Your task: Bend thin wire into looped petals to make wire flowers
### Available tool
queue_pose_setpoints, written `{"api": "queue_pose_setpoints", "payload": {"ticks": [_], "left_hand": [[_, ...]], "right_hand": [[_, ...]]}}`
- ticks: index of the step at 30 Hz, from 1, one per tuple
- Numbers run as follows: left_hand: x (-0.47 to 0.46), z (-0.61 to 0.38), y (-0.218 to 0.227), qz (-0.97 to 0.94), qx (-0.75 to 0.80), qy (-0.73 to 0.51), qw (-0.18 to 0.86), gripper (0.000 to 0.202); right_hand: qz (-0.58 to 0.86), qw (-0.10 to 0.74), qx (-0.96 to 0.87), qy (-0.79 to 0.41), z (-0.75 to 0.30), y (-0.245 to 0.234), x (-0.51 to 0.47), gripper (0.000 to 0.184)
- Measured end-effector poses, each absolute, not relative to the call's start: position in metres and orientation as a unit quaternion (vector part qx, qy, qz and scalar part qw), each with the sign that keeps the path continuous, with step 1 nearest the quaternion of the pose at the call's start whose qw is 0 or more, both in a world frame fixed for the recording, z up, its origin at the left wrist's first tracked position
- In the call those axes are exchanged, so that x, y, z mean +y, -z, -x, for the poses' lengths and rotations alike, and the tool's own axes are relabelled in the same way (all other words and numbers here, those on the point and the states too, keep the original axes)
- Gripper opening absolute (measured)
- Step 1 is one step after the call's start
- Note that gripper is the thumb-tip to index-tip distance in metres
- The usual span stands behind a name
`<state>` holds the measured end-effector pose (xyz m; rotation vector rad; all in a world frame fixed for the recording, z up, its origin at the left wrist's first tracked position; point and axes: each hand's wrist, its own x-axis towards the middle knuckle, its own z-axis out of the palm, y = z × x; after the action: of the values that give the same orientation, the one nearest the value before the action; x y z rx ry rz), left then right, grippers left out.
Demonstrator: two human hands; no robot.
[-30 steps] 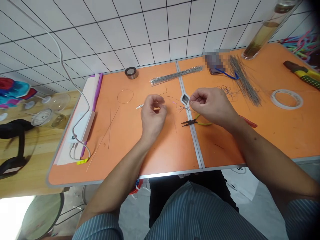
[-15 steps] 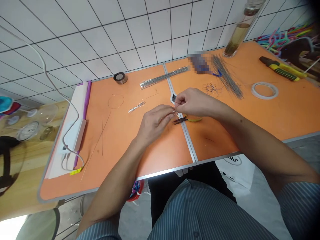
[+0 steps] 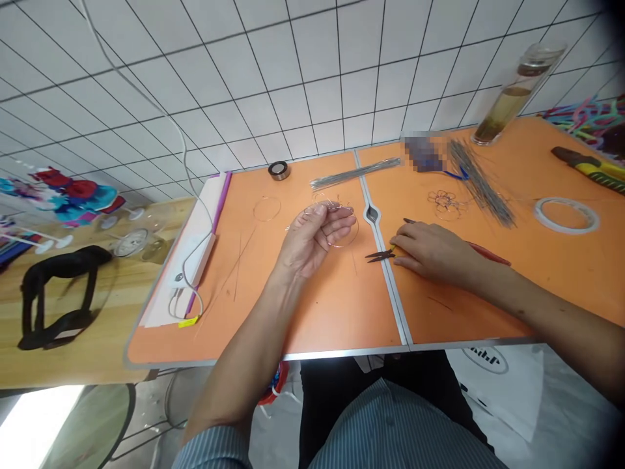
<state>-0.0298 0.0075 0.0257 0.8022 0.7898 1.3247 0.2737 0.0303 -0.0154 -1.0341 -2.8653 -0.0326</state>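
My left hand (image 3: 316, 236) is raised palm-up just above the orange table (image 3: 303, 306), fingers pinched on a thin bent wire piece (image 3: 342, 225) with round loops. My right hand (image 3: 432, 253) lies palm-down on the table to the right of the centre seam, fingers curled over a pair of pliers (image 3: 379, 255). The pliers' dark tips stick out to the left of my fingers, and a red handle shows behind my wrist. The two hands are apart.
A bundle of straight wires (image 3: 354, 173) and a dark tape roll (image 3: 279, 170) lie at the back. A wire flower (image 3: 445, 202), another wire bundle (image 3: 481, 185), a clear tape ring (image 3: 566, 215), a glass tube (image 3: 508, 98) and a yellow tool (image 3: 590, 166) are on the right. A white power strip (image 3: 193, 257) sits left.
My hands were together pinching the wire at the seam. Now my left hand holds the wire alone, lifted, and my right hand has dropped onto the pliers. The view shifted.
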Motion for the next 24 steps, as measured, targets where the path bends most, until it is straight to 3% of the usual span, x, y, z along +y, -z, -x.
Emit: {"api": "queue_pose_setpoints", "payload": {"ticks": [5,9,18,21,24], "left_hand": [[0.008,0.032,-0.026,-0.375,0.296,-0.593,0.648,0.03],[0.005,0.035,-0.028,-0.423,0.264,-0.593,0.633,0.036],[-0.003,0.043,-0.031,-0.494,0.27,-0.584,0.585,0.041],[-0.003,0.046,-0.03,-0.51,0.257,-0.583,0.578,0.037],[-0.005,0.047,-0.029,-0.519,0.262,-0.577,0.574,0.032]], "right_hand": [[0.268,0.021,-0.946,0.183,-0.272,0.02,0.028,0.024],[0.261,0.03,-0.936,0.233,-0.27,0.024,0.023,0.023],[0.343,0.092,-0.928,0.114,-0.281,0.026,0.005,0.02],[0.474,0.121,-0.868,0.09,-0.316,0.024,0.002,0.039],[0.573,0.063,-0.814,0.069,-0.349,0.026,-0.001,0.046]]}}
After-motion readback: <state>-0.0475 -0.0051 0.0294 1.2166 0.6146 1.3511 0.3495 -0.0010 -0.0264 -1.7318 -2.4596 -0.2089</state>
